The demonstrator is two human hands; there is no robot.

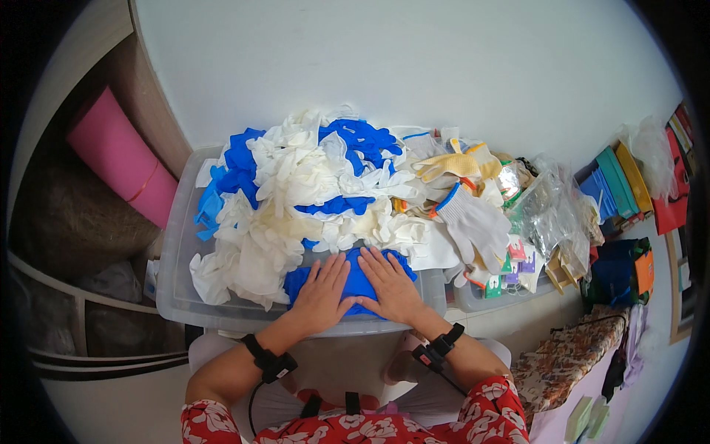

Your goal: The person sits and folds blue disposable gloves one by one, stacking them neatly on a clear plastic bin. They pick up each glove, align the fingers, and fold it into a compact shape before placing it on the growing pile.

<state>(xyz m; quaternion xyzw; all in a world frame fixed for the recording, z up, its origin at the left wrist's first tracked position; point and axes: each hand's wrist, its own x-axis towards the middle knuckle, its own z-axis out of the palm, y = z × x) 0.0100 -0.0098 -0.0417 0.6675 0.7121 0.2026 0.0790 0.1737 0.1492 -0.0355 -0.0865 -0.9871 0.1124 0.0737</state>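
Both my hands lie palm down, side by side with thumbs nearly touching, on a blue rubber glove [355, 283] near the front edge of a clear plastic bin lid [194, 305]. My left hand [324, 294] presses its left part, my right hand [391, 288] its right part, fingers spread a little. Behind them rises a heap of white disposable gloves [305, 177] mixed with blue gloves [366, 139]. A light blue glove [209, 205] lies at the heap's left. What lies under my palms is hidden.
Knit work gloves [477, 222], some with yellow coating [449, 166], are piled to the right. Beyond them are clear plastic bags [554, 205] and small coloured packets [516, 261] on another bin. A pink roll [122, 161] leans at left in an open cabinet. A wall stands behind.
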